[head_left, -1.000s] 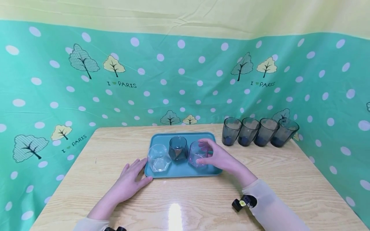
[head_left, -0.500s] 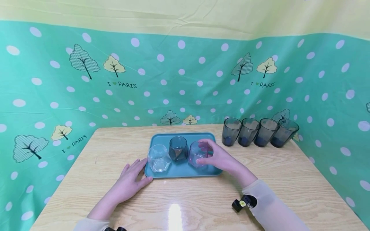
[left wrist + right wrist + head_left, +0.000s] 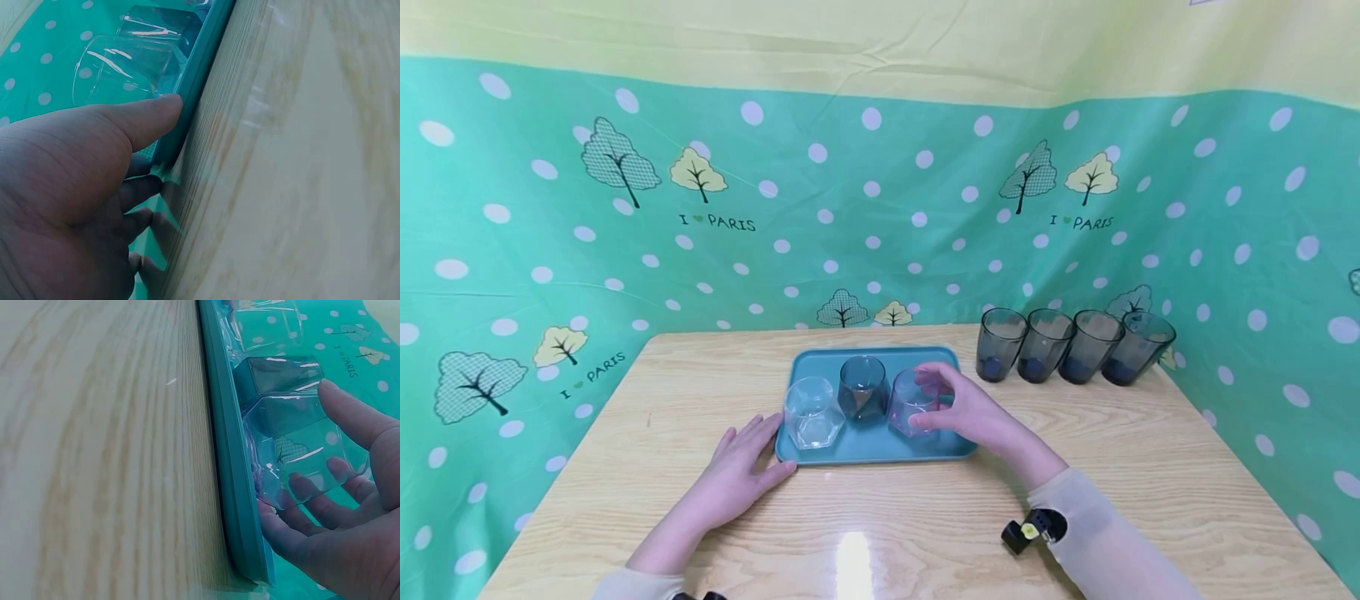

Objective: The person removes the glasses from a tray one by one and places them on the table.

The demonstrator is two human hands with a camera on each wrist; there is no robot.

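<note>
A blue-green tray (image 3: 880, 452) lies on the wooden table, bearing three faceted glasses in a row. The left one is a clear glass (image 3: 814, 423), the middle a dark grey glass (image 3: 861, 398), the right a pink-tinted glass (image 3: 905, 410). My right hand (image 3: 970, 408) holds the pink-tinted glass; in the right wrist view its thumb and fingers curve round this tumbler (image 3: 300, 456). At the tray's left front corner rests my left hand (image 3: 741, 467), fingers extended. Its thumb (image 3: 153, 119) touches the tray rim (image 3: 199, 78) in the left wrist view.
Several tall smoky glasses (image 3: 1000, 346) stand in a row at the table's back right. A green dotted cloth (image 3: 880, 208) hangs behind the table and along both sides. Bare wooden tabletop (image 3: 775, 542) lies in front of the tray.
</note>
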